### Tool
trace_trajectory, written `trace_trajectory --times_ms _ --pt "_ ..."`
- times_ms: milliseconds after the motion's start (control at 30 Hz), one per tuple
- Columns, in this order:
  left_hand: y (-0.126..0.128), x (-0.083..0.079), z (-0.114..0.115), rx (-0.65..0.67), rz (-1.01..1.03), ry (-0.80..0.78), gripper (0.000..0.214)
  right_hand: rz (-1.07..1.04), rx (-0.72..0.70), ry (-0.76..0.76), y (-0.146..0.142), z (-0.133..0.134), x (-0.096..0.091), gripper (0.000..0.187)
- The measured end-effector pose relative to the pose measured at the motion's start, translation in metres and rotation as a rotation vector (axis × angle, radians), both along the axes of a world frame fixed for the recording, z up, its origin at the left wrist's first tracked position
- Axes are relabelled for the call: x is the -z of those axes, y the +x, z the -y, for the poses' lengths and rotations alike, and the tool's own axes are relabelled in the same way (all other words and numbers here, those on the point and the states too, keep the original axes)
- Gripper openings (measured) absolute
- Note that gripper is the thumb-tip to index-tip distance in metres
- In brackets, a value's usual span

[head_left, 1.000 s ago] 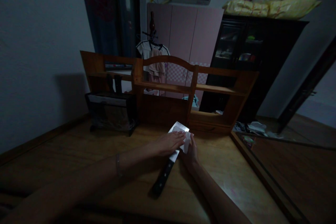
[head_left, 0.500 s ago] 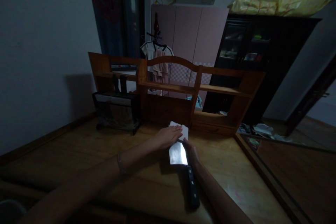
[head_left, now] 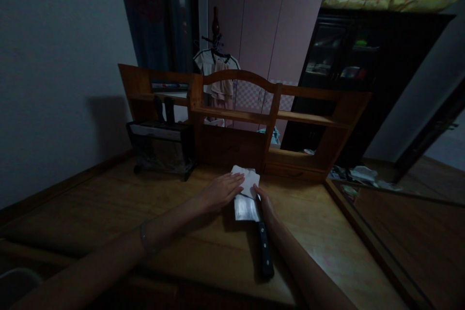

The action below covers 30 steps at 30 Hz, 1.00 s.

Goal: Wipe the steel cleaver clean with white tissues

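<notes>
A cleaver (head_left: 247, 209) lies in front of me, its black riveted handle (head_left: 266, 251) towards me and its shiny blade pointing away. Over the far part of the blade is a folded white sheet (head_left: 250, 181), tissue or cloth, I cannot tell which. My left hand (head_left: 223, 191) rests flat with outstretched fingers on the sheet's left side. My right hand (head_left: 266, 206) grips the blade's right edge, its thumb at the sheet and its other fingers mostly hidden. The handle is in neither hand.
Beneath is a wooden tabletop (head_left: 174, 223). A knife holder (head_left: 160, 147) with black handles sticking up stands at the back left. A wooden shelf unit (head_left: 232, 115) runs along the back edge. A raised wooden edge (head_left: 359, 225) borders the right side.
My left hand has slid left and slightly back off the middle of the white sheet, baring more of it. My right hand stays at the blade. The view has tilted slightly down.
</notes>
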<state>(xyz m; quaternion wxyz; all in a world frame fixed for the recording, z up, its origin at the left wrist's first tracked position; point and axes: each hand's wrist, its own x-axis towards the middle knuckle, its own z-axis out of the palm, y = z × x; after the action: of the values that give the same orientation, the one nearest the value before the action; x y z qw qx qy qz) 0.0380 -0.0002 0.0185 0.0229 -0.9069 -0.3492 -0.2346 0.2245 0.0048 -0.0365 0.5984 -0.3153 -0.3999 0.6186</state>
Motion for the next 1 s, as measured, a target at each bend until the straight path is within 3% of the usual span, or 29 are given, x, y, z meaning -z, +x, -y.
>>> trace_trajectory --times_ms 267,433,533,800,900,1000 --pt "-0.020 0.001 0.023 0.177 0.035 -0.074 0.042 0.008 0.027 -0.118 0.002 0.004 -0.007 0.033" --pt "-0.028 0.005 0.035 0.309 -0.045 -0.074 0.066 0.015 0.017 -0.191 0.007 0.003 -0.006 0.036" --pt "-0.028 0.011 0.035 0.336 -0.092 -0.042 0.066 0.005 0.008 -0.216 0.009 0.002 -0.003 0.035" --pt "-0.029 0.023 0.029 0.321 -0.112 -0.035 0.041 0.027 0.002 -0.171 0.006 0.009 -0.006 0.031" --pt "-0.027 0.023 0.037 0.248 -0.008 -0.124 0.032 0.065 -0.022 -0.162 0.002 0.013 -0.004 0.040" --pt "-0.020 0.023 0.049 0.162 0.109 -0.171 0.030 0.078 -0.061 -0.139 -0.002 0.019 -0.003 0.036"
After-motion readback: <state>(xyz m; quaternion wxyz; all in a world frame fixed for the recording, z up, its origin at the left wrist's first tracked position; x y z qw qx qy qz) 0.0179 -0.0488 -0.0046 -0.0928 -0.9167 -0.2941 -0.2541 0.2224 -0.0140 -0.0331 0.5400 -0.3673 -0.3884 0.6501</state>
